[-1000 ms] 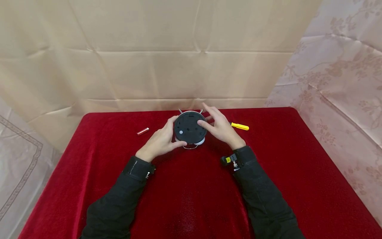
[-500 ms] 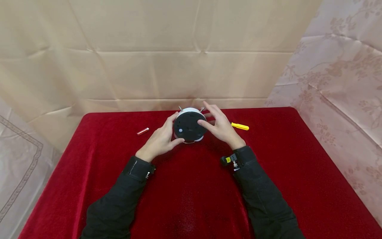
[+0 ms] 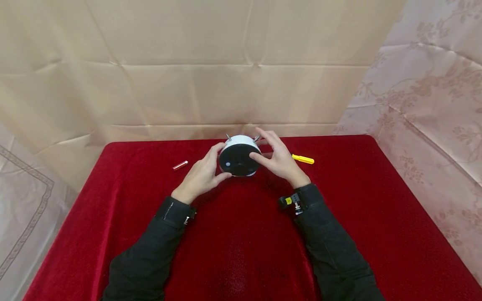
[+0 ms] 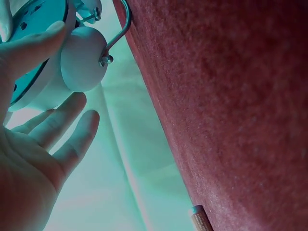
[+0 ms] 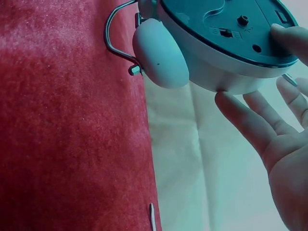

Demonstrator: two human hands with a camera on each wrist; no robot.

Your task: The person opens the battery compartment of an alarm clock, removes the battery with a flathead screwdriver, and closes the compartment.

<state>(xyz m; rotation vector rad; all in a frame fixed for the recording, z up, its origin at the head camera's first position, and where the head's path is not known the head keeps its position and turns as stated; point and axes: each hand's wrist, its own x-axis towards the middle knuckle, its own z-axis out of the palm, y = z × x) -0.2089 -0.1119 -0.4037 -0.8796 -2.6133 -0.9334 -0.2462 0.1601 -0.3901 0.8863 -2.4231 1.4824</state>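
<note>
Both hands hold a white twin-bell alarm clock (image 3: 237,156) near the table's far edge, its black back facing me. It is upside down, with the metal feet (image 3: 228,137) pointing up and away. My left hand (image 3: 201,173) grips one side, the thumb by a round white bell (image 4: 84,57) in the left wrist view. My right hand (image 3: 278,161) grips the other side, its thumb on the black back. In the right wrist view the wire handle (image 5: 109,38) and a second bell (image 5: 161,53) hang over the red cloth. The dial is hidden.
A small battery (image 3: 180,165) lies left of the left hand on the red-covered table (image 3: 241,251). Right of the right hand lies a screwdriver (image 3: 303,159) with a yellow handle, its shaft partly hidden. Beige cloth (image 3: 188,92) hangs behind the table.
The clock has tipped in my hands: its foot end has risen, more of the white rim shows, and the bells and handle have dropped from the head view. The hands barely moved.
</note>
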